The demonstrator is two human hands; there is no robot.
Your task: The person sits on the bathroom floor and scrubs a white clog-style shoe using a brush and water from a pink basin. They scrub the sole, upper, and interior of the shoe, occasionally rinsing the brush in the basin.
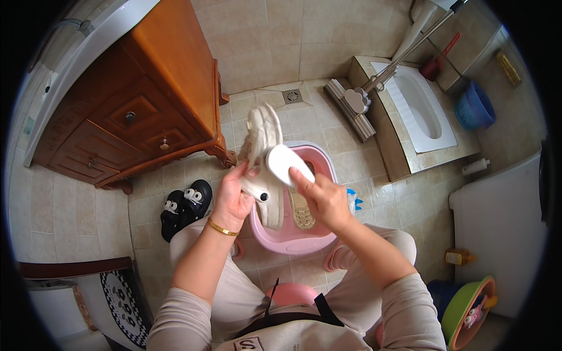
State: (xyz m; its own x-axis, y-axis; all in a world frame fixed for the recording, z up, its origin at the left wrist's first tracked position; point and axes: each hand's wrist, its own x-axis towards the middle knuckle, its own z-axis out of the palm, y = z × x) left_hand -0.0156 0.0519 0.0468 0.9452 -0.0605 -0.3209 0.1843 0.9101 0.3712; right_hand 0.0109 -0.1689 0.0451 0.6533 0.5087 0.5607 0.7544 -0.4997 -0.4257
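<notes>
My left hand (232, 195) grips a cream-white clog (265, 131) at its middle, tilted on its side above the basin. The clog's heel strap with a dark round rivet hangs towards me. In my right hand (325, 197) is a white oval scrubbing brush (287, 164), its back facing up and my thumb on it. The brush lies against the clog's side; its bristles are hidden. Below both hands a pink plastic basin (290, 248) rests on the tiled floor between my feet. A second clog (304, 217) lies in it, its treaded sole partly visible.
Black clogs (186, 206) stand at left by a wooden cabinet (145, 101). A sponge mop (351, 107) leans by the raised squat toilet (421, 105). Blue baskets (474, 107), an amber bottle (459, 257) and a green basin (456, 313) are at right. Something blue (356, 199) lies beside the pink basin.
</notes>
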